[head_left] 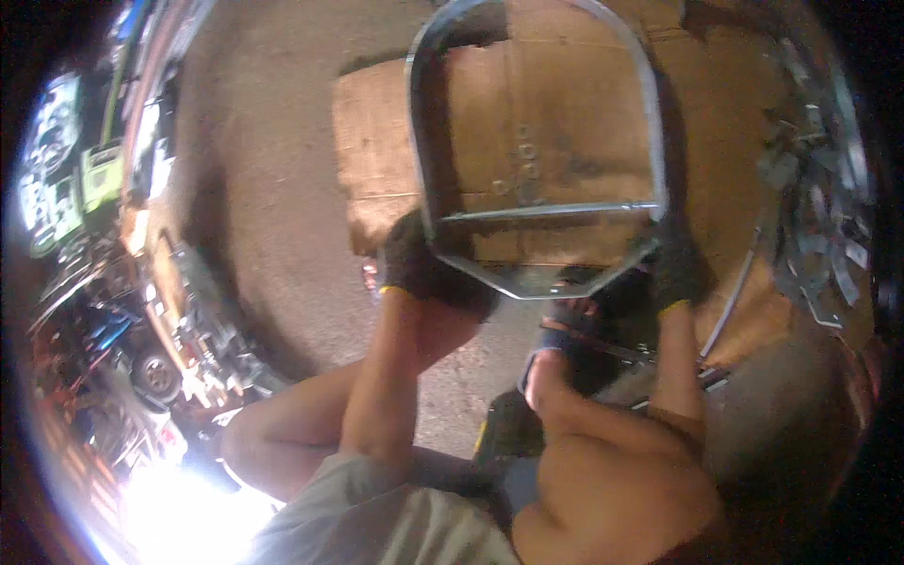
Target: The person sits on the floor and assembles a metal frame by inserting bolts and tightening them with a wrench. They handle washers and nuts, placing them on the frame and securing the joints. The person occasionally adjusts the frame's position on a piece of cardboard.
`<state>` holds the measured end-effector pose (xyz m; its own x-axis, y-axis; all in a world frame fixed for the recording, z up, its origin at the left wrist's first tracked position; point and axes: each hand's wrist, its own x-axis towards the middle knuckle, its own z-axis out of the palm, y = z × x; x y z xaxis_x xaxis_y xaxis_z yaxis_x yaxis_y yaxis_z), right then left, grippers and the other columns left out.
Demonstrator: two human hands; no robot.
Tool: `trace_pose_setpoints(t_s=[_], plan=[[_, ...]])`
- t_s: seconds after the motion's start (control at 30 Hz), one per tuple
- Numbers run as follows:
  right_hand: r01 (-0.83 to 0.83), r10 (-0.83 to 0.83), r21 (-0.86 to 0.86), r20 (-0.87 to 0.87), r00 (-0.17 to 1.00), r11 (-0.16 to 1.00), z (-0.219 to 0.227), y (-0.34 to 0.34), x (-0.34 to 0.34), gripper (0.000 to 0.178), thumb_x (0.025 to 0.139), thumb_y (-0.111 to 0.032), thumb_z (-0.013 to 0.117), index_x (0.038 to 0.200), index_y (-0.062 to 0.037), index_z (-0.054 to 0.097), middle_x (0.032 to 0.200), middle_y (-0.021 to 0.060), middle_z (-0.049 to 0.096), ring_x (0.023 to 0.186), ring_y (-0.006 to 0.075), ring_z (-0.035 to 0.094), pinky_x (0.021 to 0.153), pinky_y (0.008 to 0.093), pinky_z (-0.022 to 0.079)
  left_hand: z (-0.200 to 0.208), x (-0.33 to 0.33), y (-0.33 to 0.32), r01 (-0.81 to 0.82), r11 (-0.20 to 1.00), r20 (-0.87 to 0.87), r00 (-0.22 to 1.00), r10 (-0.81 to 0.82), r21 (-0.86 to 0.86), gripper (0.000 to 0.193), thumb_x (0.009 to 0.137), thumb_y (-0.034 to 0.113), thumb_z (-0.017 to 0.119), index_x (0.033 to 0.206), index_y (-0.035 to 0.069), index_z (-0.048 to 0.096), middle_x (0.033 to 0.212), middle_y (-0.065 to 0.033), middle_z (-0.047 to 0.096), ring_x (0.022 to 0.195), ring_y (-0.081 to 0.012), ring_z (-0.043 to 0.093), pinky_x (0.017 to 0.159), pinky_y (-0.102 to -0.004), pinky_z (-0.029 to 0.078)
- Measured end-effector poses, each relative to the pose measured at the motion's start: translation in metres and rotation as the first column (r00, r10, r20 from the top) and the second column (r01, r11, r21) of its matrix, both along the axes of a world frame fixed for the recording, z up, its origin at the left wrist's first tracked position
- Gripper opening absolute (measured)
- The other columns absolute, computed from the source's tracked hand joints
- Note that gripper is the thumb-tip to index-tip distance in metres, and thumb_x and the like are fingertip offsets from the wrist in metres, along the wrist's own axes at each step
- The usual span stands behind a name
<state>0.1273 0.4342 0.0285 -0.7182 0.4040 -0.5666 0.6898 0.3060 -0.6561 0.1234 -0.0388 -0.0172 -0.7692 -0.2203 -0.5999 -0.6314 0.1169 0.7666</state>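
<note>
Before me is a bent metal frame with an arched far end, a straight crossbar and an angled near end. My left hand, in a dark glove with a yellow cuff, is closed round its left side near the crossbar's end. On the opposite side, my right hand wears a matching glove and grips the frame just below the crossbar. Shadow hides most of the fingers on both hands. Beneath the frame lies a flattened piece of brown cardboard.
Grey metal scraps are piled at the right. A thin rod lies beside my right forearm. Clutter with a small wheel and a light green object fills the left edge. My sandalled foot is close under the frame's near end.
</note>
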Motion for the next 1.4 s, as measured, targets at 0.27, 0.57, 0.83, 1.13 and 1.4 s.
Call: trace_pose_setpoints(t_s=[0.27, 0.57, 0.83, 1.13, 1.4], plan=[[0.009, -0.012, -0.082, -0.044, 0.999, 0.997, 0.003, 0.011, 0.007, 0.036, 0.099, -0.039, 0.061, 0.114, -0.0063, 0.067, 0.084, 0.0082, 0.066, 0.07, 0.0211, 0.06, 0.065, 0.0424, 0.053, 0.046, -0.016, 0.055, -0.153, 0.988, 0.078, 0.985, 0.151, 0.013, 0.026, 0.094, 0.024, 0.064, 0.107, 0.002, 0.071, 0.097, -0.006, 0.072, 0.084, -0.016, 0.065, 0.076, -0.0326, 0.055], [-0.364, 0.392, 0.24, -0.078, 0.917, 0.9, 0.028, 0.002, -0.016, 0.044, 0.094, -0.043, 0.063, 0.111, -0.0028, 0.065, 0.094, 0.0258, 0.069, 0.082, 0.0426, 0.068, 0.07, 0.0532, 0.052, 0.018, -0.026, -0.033, 0.638, 0.349, 0.224, 0.642, -0.733, -0.686, 0.033, 0.09, 0.023, 0.064, 0.118, 0.006, 0.066, 0.113, -0.0168, 0.068, 0.102, -0.0352, 0.067, 0.082, -0.0441, 0.055], [-0.373, 0.332, 0.378, 0.17, 0.928, 0.848, 0.051, 0.068, 0.06, 0.042, 0.088, -0.036, 0.069, 0.114, -0.0045, 0.067, 0.1, 0.0233, 0.071, 0.091, 0.0414, 0.069, 0.077, 0.0503, 0.055, 0.19, -0.047, 0.011, 0.194, 0.942, -0.199, 0.947, -0.253, -0.274, 0.036, 0.096, 0.033, 0.064, 0.107, 0.0, 0.073, 0.092, -0.0084, 0.072, 0.077, -0.0165, 0.065, 0.073, -0.0335, 0.053], [-0.312, 0.248, 0.35, 0.217, 0.944, 0.883, 0.092, 0.08, 0.143, 0.04, 0.087, -0.035, 0.07, 0.114, -0.005, 0.068, 0.103, 0.0228, 0.071, 0.093, 0.0407, 0.068, 0.078, 0.0489, 0.055, 0.165, -0.02, -0.018, -0.216, 0.975, -0.199, 0.954, 0.223, 0.059, 0.026, 0.09, 0.026, 0.07, 0.104, 0.004, 0.073, 0.081, -0.0056, 0.069, 0.065, -0.0165, 0.063, 0.059, -0.0319, 0.052], [-0.319, 0.239, 0.391, 0.24, 0.941, 0.863, 0.132, 0.072, 0.179, 0.04, 0.087, -0.034, 0.07, 0.114, -0.0055, 0.068, 0.105, 0.0223, 0.07, 0.095, 0.04, 0.067, 0.079, 0.0476, 0.055, 0.177, -0.027, 0.001, -0.178, 0.968, -0.225, 0.95, 0.216, 0.177, 0.023, 0.091, 0.023, 0.065, 0.104, 0.005, 0.072, 0.077, -0.0053, 0.068, 0.059, -0.0167, 0.06, 0.054, -0.0324, 0.049]])
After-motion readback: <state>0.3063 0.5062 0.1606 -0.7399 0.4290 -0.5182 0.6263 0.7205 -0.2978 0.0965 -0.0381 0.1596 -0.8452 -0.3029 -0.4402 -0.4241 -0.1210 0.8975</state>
